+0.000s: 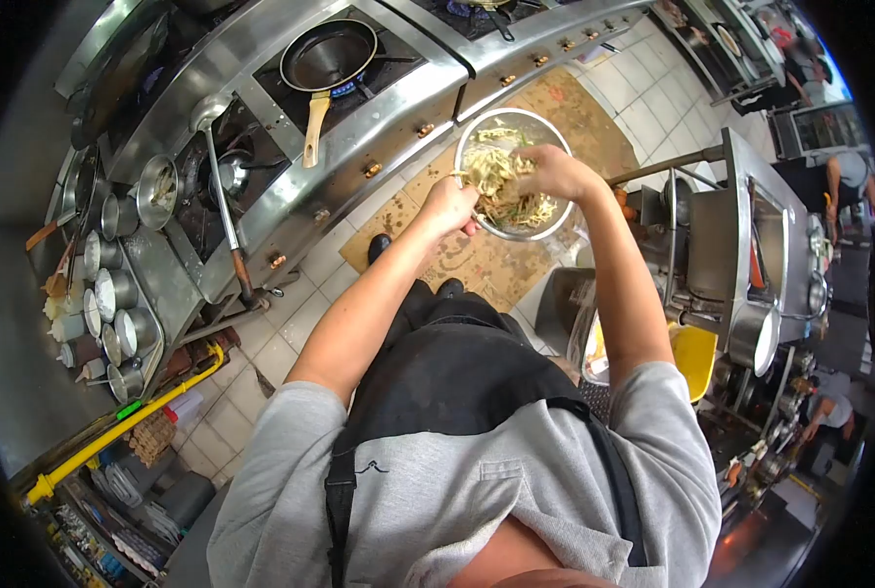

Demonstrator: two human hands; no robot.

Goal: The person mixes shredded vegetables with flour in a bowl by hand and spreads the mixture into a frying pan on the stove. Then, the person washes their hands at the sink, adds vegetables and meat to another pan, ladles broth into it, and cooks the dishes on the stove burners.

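Observation:
A round metal mixing bowl (537, 124) is held in front of me above the floor. Inside lies a heap of pale yellow-green strips (491, 169), like shredded vegetables or noodles, with darker shreds lower down. My left hand (449, 208) grips the bowl's near left rim, fingers closed around it. From the right, my right hand (553, 174) reaches over the rim into the food. Its fingers are blurred and partly hidden among the strips, so I cannot make out their grip.
A frying pan (328, 56) with a wooden handle sits over a blue flame on the stove. A long ladle (220, 176) crosses the left burner, near several metal pots. A brown mat (486, 260) covers the floor. At right stand a metal worktable (702, 235) and a yellow container (694, 363); other people are beyond.

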